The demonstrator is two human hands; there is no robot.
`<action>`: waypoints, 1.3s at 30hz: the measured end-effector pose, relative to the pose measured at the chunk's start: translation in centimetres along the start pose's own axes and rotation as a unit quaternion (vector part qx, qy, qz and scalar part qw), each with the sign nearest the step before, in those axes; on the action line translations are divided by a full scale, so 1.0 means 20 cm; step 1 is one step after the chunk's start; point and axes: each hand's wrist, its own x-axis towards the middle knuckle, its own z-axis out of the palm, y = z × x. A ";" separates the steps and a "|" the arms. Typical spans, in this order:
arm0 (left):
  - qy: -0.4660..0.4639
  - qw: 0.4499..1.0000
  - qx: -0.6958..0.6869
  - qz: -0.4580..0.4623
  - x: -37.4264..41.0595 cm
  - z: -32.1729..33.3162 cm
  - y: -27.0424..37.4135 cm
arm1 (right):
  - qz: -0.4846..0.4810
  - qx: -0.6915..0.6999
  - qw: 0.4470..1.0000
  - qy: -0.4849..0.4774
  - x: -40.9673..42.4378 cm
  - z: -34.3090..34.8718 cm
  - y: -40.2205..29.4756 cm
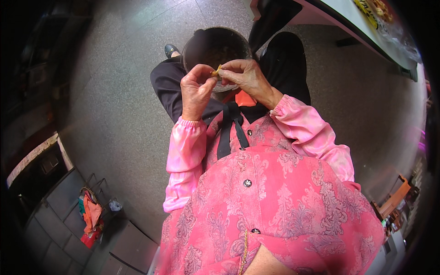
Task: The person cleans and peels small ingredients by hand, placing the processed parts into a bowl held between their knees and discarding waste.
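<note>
My left hand (196,90) and my right hand (248,76) meet at the fingertips. Between them they pinch a small yellowish piece (216,72), too small to name for certain. Just below the fingers stands a dark round bucket (186,56), set between my knees. Its inside is in shadow, and what lies in it cannot be made out clearly. An orange-red item (245,99) shows beneath my right wrist, partly hidden by it. Pink sleeve covers (185,161) reach down to both wrists.
A table edge (357,37) juts in at the upper right, with a clear plastic bag (395,37) on it. Orange and red cloths or bags (92,216) hang at the lower left. Speckled floor (120,86) surrounds my seat.
</note>
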 end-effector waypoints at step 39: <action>0.081 0.985 -0.134 -0.071 -0.01 -0.07 0.00 | 0.084 0.270 0.953 0.108 0.12 -0.13 0.12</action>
